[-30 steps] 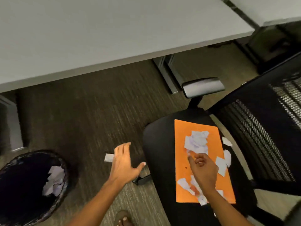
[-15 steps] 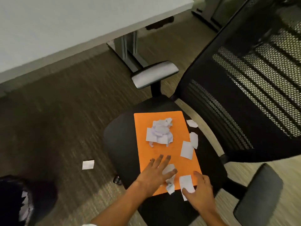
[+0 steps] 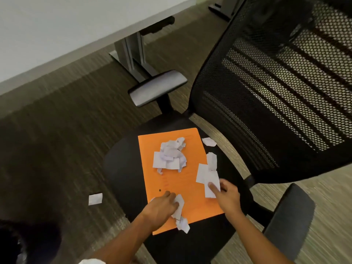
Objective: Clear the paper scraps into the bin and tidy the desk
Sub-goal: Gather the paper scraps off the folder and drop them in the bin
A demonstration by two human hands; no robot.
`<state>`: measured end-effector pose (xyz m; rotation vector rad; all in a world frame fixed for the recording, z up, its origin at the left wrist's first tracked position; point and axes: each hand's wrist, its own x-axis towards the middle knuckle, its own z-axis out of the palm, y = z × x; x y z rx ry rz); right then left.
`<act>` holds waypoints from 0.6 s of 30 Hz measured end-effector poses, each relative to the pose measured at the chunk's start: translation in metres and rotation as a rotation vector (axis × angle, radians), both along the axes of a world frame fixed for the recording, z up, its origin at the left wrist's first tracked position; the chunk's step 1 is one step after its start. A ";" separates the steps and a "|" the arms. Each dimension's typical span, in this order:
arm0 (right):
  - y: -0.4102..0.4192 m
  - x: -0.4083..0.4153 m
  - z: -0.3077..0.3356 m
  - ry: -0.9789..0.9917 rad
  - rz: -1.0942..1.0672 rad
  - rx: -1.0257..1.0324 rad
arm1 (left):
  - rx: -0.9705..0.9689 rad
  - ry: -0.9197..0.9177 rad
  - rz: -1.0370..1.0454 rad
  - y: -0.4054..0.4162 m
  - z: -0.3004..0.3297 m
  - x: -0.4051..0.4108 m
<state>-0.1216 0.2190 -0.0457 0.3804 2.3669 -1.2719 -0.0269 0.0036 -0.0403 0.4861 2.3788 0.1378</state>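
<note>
An orange folder [image 3: 182, 187] lies on the black chair seat [image 3: 123, 168]. A pile of white paper scraps [image 3: 170, 157] sits on its far half. My left hand [image 3: 162, 208] curls over crumpled scraps [image 3: 180, 208] at the folder's near edge. My right hand [image 3: 227, 196] pinches a flat scrap [image 3: 207, 177] with thumb and forefinger at the folder's right edge. Two more scraps [image 3: 211, 161] [image 3: 209, 141] lie on the seat to the right. One scrap [image 3: 95, 198] lies on the carpet. The dark bin [image 3: 11, 242] is at the lower left corner, mostly cut off.
The chair's mesh back [image 3: 276, 92] rises on the right, with armrests at the far side [image 3: 158, 90] and the near right [image 3: 289, 221]. A white desk [image 3: 57, 31] with a metal leg [image 3: 133, 52] stands beyond the carpet.
My view swung right, from the bin to the chair. My left hand came onto the folder and closed over scraps. My right hand moved up the right edge with a scrap.
</note>
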 end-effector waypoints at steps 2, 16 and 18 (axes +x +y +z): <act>-0.004 -0.016 0.000 -0.040 0.021 0.017 | 0.053 0.004 0.074 0.004 -0.004 0.000; -0.041 -0.044 -0.023 0.034 0.071 0.397 | 1.013 0.043 1.857 0.005 -0.001 -0.019; -0.037 -0.044 -0.024 0.072 0.107 0.417 | 1.064 0.014 1.952 0.002 -0.004 -0.018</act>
